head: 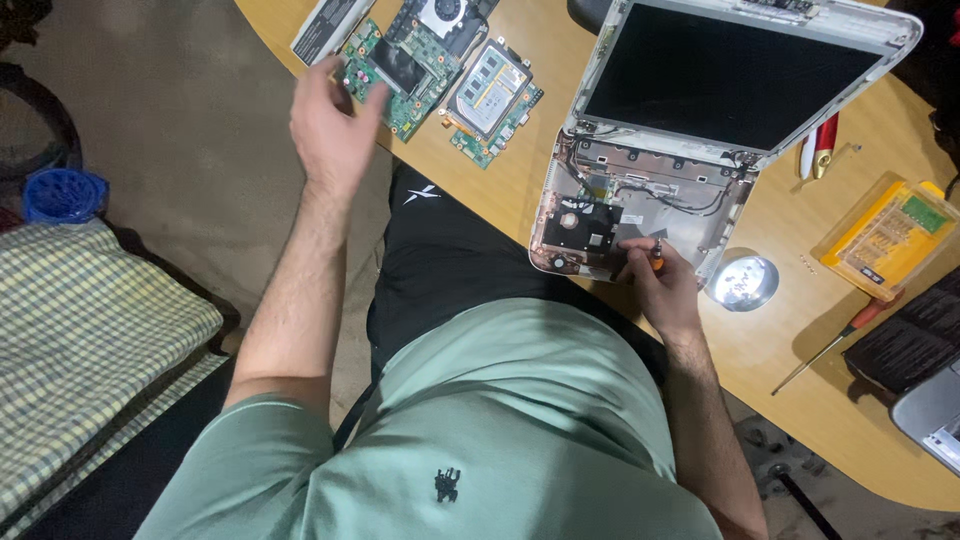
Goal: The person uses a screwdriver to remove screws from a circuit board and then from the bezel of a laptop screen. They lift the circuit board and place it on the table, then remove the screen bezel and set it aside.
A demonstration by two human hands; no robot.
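The opened laptop lies on the wooden table, its keyboard deck stripped away so that the inner frame, cables and a dark square part show; the screen stands tilted back behind the base. The right hand rests on the near edge of the laptop's base, fingers curled around a small screwdriver with an orange grip, its tip set down into the chassis. The left hand is raised well to the left of the laptop, fingers loosely spread and holding nothing — it hovers at the table's edge, just in front of a green circuit board. A second, smaller board lies between that one and the laptop. Right of the laptop sit a round metal dish, a yellow bit case and a longer red-handled screwdriver.
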